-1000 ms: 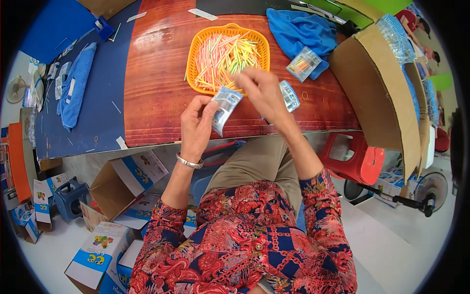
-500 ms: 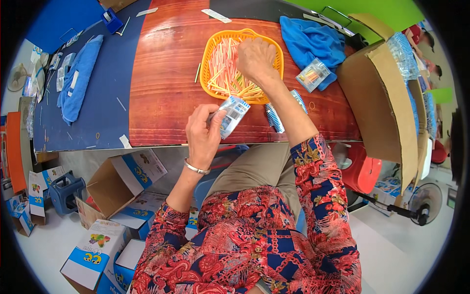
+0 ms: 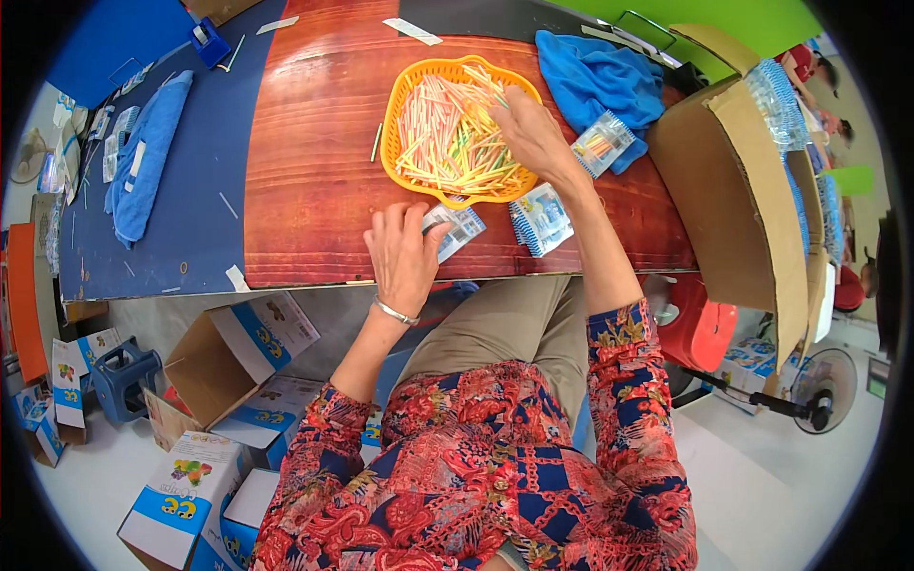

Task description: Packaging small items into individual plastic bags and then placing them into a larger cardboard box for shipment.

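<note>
My left hand is at the table's near edge, its thumb and fingers closed on the left end of a small clear packet with blue and white print. The packet sits just below an orange plastic basket. Thin pink, yellow and green sticks fill the basket in a loose heap. Over the basket's right side, my right hand has its fingers closed around a few of these sticks, partly hidden by the hand. A stack of similar packets lies beneath my right wrist.
A filled packet rests by a crumpled blue cloth. An open cardboard box stands at the right, holding packets. Another blue cloth and a tape dispenser are on the dark left part of the table.
My right hand has shifted right and slightly down within the basket, uncovering more sticks. The packet in my left hand has come down lower and flatter. The packet stack shows more fully.
</note>
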The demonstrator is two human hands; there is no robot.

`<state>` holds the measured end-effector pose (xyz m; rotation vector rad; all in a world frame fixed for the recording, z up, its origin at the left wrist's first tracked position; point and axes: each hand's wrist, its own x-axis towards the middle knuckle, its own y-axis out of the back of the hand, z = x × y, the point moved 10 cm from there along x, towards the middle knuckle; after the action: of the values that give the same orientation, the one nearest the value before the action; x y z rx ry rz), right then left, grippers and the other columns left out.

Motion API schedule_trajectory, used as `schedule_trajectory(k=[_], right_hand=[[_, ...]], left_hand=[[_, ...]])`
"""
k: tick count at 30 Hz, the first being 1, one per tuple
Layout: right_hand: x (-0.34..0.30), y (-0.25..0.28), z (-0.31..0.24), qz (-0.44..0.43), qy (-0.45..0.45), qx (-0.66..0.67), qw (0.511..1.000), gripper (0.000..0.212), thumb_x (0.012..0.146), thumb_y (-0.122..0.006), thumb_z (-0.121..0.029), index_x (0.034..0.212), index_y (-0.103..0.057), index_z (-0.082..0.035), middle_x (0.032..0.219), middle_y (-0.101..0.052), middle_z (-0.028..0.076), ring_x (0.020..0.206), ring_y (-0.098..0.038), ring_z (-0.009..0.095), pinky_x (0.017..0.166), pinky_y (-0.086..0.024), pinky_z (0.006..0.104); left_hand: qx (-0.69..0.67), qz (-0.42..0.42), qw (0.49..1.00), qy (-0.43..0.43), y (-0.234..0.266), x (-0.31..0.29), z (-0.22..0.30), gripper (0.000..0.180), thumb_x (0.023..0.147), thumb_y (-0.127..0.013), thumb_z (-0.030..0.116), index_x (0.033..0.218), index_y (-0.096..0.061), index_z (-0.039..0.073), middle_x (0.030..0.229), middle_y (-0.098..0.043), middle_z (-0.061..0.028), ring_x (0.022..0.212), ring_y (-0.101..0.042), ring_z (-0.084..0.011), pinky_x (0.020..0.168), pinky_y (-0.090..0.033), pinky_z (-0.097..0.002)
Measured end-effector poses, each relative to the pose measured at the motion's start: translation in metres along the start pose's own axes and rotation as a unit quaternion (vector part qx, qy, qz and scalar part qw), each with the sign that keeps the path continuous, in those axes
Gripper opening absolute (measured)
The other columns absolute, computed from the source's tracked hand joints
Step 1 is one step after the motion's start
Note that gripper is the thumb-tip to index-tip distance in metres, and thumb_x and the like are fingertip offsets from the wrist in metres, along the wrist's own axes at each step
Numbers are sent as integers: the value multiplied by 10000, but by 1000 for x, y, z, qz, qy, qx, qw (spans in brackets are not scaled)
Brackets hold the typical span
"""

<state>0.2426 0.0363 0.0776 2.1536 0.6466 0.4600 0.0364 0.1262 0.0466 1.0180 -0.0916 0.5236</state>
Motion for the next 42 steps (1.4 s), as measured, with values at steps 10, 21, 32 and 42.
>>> schedule_trajectory(k=[10, 21, 32, 42], right_hand=[[-5, -22, -10, -65, -25, 246, 967, 291, 983, -515, -254, 999, -500, 36, 934, -582, 183, 854, -572, 272, 726, -444, 367], [-18, -22, -54, 55, 127, 15, 990, 200, 899, -574, -107, 1035, -504, 22, 1014, -600, 262, 964, -592, 447, 769, -475, 494], [-35, 12, -44, 106, 105, -39, 988, 581, 797, -724, -197, 1299, -497, -10, 1148, -583, 234, 1103, -565, 409, 918, -463, 461], [-30, 3, -82, -44, 305, 107, 945, 839, 563, -819, -139, 1328, -499, -13, 1149, -602, 193, 1136, -555, 357, 976, -427, 430]], left_hand=[[-409, 75, 904, 99, 37, 52, 6, 329, 944, -657, 257, 1139, -603, -3, 1131, -571, -119, 953, -572, -195, 773, -453, -341], [-681, -23, 680, 271, -75, 137, -4, 260, 1039, -489, 235, 1084, -580, -4, 951, -676, -90, 891, -632, -168, 792, -526, -295], [-720, -54, 651, 234, -53, 151, -32, 260, 1056, -433, 250, 1018, -558, 25, 879, -666, -111, 759, -667, -211, 643, -528, -309], [-702, -199, 637, 247, -55, 107, 28, 202, 1044, -478, 216, 1057, -572, 37, 853, -611, -40, 719, -603, -149, 647, -526, -267]])
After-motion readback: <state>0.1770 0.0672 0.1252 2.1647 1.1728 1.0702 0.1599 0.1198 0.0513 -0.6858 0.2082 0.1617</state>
